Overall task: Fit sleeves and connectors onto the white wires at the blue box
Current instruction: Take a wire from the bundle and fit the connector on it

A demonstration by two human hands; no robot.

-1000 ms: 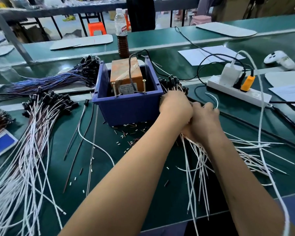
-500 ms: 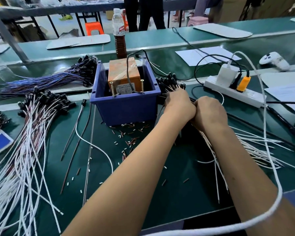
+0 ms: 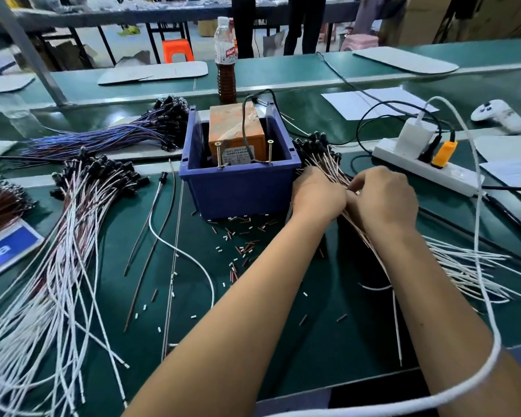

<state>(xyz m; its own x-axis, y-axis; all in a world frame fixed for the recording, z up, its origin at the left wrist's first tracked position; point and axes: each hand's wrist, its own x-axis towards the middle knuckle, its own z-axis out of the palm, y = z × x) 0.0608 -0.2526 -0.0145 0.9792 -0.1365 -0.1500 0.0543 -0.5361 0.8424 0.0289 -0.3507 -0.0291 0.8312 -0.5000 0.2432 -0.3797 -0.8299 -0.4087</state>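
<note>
Green workbench point(image 3: 328, 341), wire scraps scattered. We see white wire bundle point(image 3: 57, 266) far left, blue box point(image 3: 238, 188) centre. Just right of box, our left hand point(image 3: 318, 194) and right hand point(image 3: 382, 203) meet, both curled, pinching wires of bundle point(image 3: 322, 159) tipped with black connectors. Power strip point(image 3: 427, 168) far right.

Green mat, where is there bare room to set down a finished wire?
Barest: the green mat between the forearms, with few scraps. Crowded: scattered sleeve bits before the blue box, white wires far left, more right.
</note>
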